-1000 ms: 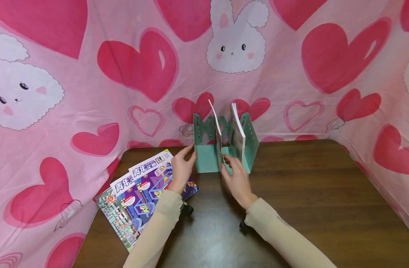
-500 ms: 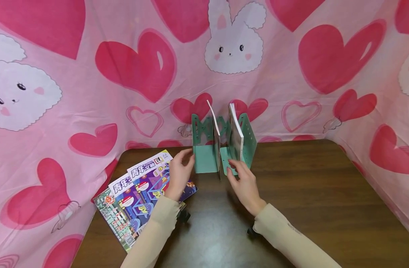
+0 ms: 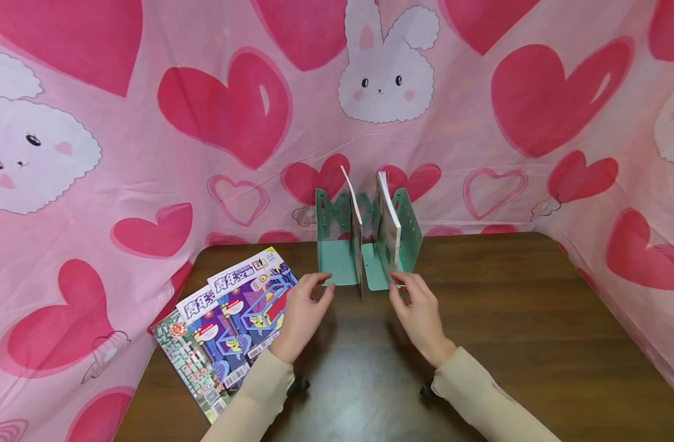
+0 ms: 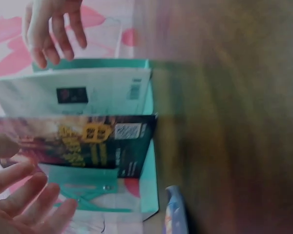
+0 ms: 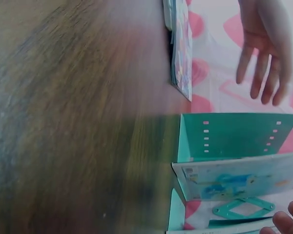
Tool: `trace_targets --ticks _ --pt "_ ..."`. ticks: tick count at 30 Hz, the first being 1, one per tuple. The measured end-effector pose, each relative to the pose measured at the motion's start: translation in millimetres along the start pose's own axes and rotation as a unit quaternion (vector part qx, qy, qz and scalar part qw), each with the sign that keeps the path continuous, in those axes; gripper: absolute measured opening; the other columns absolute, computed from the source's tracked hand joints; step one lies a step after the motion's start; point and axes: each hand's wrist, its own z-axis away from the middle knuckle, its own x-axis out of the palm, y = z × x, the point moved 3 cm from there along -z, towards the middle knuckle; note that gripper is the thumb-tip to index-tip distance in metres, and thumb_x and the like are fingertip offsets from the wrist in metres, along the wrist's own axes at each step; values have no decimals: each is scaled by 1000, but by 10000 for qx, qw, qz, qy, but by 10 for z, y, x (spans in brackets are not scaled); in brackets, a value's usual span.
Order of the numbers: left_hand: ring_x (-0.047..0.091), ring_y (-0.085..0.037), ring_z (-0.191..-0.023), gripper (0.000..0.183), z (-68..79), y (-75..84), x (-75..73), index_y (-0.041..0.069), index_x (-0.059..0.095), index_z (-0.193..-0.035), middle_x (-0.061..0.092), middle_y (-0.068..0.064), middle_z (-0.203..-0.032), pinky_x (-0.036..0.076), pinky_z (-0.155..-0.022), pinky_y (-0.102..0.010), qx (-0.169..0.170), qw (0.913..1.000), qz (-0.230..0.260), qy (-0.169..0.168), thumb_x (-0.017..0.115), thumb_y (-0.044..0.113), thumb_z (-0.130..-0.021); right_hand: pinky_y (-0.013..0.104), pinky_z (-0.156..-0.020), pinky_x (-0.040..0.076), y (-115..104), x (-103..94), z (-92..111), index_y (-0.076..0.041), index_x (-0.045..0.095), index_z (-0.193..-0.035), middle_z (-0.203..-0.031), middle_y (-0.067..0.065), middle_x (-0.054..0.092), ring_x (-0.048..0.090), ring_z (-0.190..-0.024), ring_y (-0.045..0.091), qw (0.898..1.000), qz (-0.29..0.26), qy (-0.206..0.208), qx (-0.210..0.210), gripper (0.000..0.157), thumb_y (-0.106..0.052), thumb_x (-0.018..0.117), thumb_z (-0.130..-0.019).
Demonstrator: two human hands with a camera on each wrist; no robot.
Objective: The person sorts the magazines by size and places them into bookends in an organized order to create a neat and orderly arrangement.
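- Well to the left, beside the left hand and partly hidden by its sleeve (image 3: 259, 393), lie overlapping magazines (image 3: 243, 313): two matching purple covers titled 青年文摘, fanned over a green-patterned one.
- Next comes the left hand (image 3: 304, 313), holding nothing, its fingers loosely curved and thumb apart; its fingertips are near the front left corner of the rack, and whether they touch it I cannot tell.
- Beyond the left hand, and reaching across to the right hand, stands a green expandable book rack (image 3: 338, 261) with upright end plates and a crisscross linkage at the back.
- Between the two hands, a little farther off, a thin dark-covered magazine (image 4: 90, 141) stands upright in the rack, leaning slightly; yellow lettering and a QR code show on the face turned toward the left hand.
- Farther right, just ahead of the right hand's fingertips, a thicker pale-backed magazine (image 3: 388, 227) stands near the right end plate.
- Then the right hand (image 3: 422, 316), likewise holding nothing, fingers relaxed and bent; contact with the thicker magazine's lower edge is unclear.
- Out to the right of that hand stretches the dark wooden table (image 3: 530, 325).
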Motion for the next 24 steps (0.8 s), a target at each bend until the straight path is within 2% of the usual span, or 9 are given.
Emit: trace_targets --ticks 2,5,8,11,15,18,21,24 --pt "68 -35 -100 28 66 17 29 7 75 -121 73 -14 -115 58 -83 -50 53 9995 -291 -127 76 19 -96 36 -87 60 11 -36 5 0 72 -116 -106 11 70 70 -96 24 10000 28 -12 75 27 2 77 -89" --pt "69 -32 -102 28 150 50 69 9 75 -121 73 -11 -116 58 -85 -48 257 9967 -718 -279 76 20 -95 37 -85 60 35 -100 0 0 72 -116 -105 12 70 70 -94 24 9999 32 21 140 27 3 76 -90" --pt "69 -28 -107 28 214 71 95 9 75 -121 72 -9 -116 57 -89 -47 431 9939 -962 -332 77 20 -95 25 -86 58 68 -173 -36 1 72 -116 -103 13 69 69 -90 24 9998 14 142 107 26 5 75 -90" --pt "67 -28 -109 28 260 70 113 9 74 -121 71 -9 -118 57 -92 -47 404 9937 -972 -395 76 18 -95 9 -86 50 107 -246 -116 3 72 -116 -102 14 70 68 -88 25 9995 -19 311 69 25 7 73 -91" --pt "67 -28 -111 29 305 67 140 8 73 -122 70 -10 -119 56 -94 -48 371 9928 -1017 -516 75 18 -95 4 -87 45 146 -346 -275 5 71 -118 -103 16 69 68 -87 27 9983 -54 572 23 25 8 70 -92" --pt "68 -27 -110 29 338 69 166 8 73 -122 71 -9 -118 57 -94 -48 413 9921 -1013 -614 76 18 -95 10 -87 49 164 -411 -413 5 70 -120 -105 18 68 68 -89 29 9974 35 719 -37 27 7 69 -93" --pt "68 -26 -110 28 366 64 188 9 74 -122 71 -8 -118 57 -93 -47 445 9914 -1021 -682 75 18 -95 25 -89 56 186 -447 -553 5 68 -123 -109 20 67 68 -93 31 9970 202 743 -76 29 5 70 -94" --pt "68 -26 -110 28 389 60 206 10 73 -122 71 -8 -118 57 -93 -47 431 9907 -1038 -761 75 19 -96 41 -90 58 212 -454 -676 6 68 -124 -113 22 66 68 -98 33 9975 327 627 -10 29 3 69 -95"
